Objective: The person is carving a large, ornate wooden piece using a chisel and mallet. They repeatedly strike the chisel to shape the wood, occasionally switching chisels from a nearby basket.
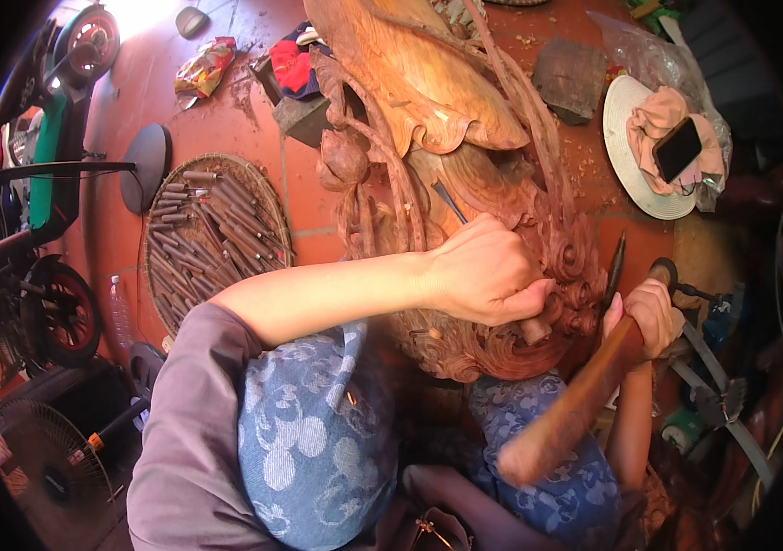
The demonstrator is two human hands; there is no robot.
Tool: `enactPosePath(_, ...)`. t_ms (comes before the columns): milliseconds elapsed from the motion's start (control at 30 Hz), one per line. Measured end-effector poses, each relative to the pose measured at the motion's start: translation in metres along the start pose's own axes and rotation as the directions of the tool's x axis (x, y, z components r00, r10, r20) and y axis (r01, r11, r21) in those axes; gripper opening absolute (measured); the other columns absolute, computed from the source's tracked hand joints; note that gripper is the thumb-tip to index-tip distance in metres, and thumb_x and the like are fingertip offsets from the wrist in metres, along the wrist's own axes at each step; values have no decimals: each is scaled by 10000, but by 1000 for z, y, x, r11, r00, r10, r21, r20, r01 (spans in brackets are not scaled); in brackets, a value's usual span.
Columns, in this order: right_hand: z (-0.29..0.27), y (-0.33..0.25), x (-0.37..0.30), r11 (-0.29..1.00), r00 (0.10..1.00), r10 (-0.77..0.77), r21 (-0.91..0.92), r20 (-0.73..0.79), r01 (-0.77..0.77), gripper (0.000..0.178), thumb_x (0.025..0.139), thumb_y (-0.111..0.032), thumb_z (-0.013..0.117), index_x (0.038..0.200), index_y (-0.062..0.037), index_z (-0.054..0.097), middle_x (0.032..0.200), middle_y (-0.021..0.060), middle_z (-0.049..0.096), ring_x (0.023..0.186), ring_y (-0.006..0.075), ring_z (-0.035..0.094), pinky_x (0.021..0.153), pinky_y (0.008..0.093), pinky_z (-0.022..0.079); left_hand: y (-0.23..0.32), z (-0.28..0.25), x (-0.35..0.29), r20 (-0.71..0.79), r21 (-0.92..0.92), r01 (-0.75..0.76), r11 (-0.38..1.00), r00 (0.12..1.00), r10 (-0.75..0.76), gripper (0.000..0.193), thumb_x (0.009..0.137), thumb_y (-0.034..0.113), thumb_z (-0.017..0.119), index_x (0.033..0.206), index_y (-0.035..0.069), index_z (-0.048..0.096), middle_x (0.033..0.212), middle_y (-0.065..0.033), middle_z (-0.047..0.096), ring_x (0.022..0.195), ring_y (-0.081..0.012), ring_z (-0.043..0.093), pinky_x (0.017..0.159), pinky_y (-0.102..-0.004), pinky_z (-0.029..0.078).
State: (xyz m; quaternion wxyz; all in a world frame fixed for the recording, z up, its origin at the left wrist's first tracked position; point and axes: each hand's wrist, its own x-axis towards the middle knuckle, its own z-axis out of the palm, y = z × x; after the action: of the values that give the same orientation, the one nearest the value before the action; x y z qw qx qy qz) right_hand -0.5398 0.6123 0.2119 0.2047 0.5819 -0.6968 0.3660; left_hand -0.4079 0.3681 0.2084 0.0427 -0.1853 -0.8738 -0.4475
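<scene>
In the middle is a large carved wooden sculpture (pixel 451 78), with a smooth leaf shape at the far end and curling scrollwork at the near end. My left hand (pixel 492 271) is closed around a carving chisel (pixel 449 202). Its dark blade slants toward the wood beyond my fist, and the handle's end shows on the near side. Whether the edge touches the wood I cannot tell. To the right, my right hand (pixel 656 317) grips a wooden mallet (pixel 566 413), whose thick end hangs over my right knee. A dark pointed tool (pixel 615 266) lies just beyond that hand.
A round woven tray (pixel 286 216) of chisels lies to the left. Farther left are a motorbike (pixel 56 184), a plastic bottle (pixel 120 312) and a fan (pixel 51 459). At right, a pale hat (pixel 616 138) holds cloth and a phone (pixel 678 150). A dark wood block (pixel 570 78) sits nearby.
</scene>
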Motion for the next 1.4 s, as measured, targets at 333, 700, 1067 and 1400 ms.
enactPosePath(333,-2,8,5,996,990,81,-44,116,-76,177,697,46,677,755,-6,518,669,137,521,587,326,539,577,396,459,-4,-2,5,-39,-23,20,1000,999,-20,360,899,202,503,575,45,475,568,-146,523,520,-376,510,470,-458,382)
enactPosePath(700,-13,-11,15,982,979,189,-4,77,-189,249,678,70,715,787,-19,510,667,100,522,585,260,540,588,376,475,25,3,7,-59,22,-49,999,997,50,377,873,235,533,536,67,519,554,-109,541,502,-332,542,452,-438,409)
enactPosePath(1067,-4,-20,24,995,995,55,76,89,-62,241,675,58,726,772,-18,519,677,102,543,601,296,560,589,394,486,6,-5,7,-43,15,-62,998,997,63,395,882,235,516,527,65,493,538,-119,517,486,-350,506,439,-445,359)
enactPosePath(1400,7,6,-1,996,995,81,-48,57,-78,183,695,50,691,792,-17,551,699,126,559,615,321,574,645,424,510,1,-6,7,-65,20,-90,996,994,91,383,885,207,508,532,65,464,540,-110,498,480,-344,490,448,-445,357)
